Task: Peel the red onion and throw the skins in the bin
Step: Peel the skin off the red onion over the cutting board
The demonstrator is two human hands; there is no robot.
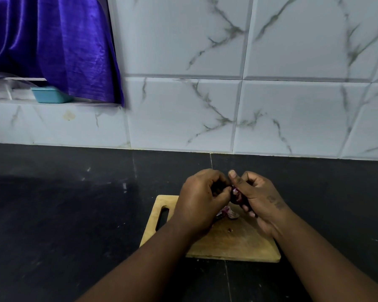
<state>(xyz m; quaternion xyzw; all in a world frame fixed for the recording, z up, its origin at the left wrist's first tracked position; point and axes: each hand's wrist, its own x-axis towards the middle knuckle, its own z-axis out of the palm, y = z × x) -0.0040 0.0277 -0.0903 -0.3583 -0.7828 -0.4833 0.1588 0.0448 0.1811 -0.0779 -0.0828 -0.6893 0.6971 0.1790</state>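
A small red onion (236, 196) is held above the wooden chopping board (234, 240), mostly hidden between my two hands. My right hand (256, 197) grips the onion from the right, thumb raised over its top. My left hand (202, 199) has its fingers curled and pinches at the onion's skin on the left side. Loose purple and white skins (228, 213) lie on the board just below the hands. No bin is in view.
The board, with a handle slot (162, 217) at its left end, lies on a black counter (63, 214). A marbled white tile wall (249, 94) rises behind. At far left a blue curtain (52, 40) hangs over a sill holding a teal tub (49, 95).
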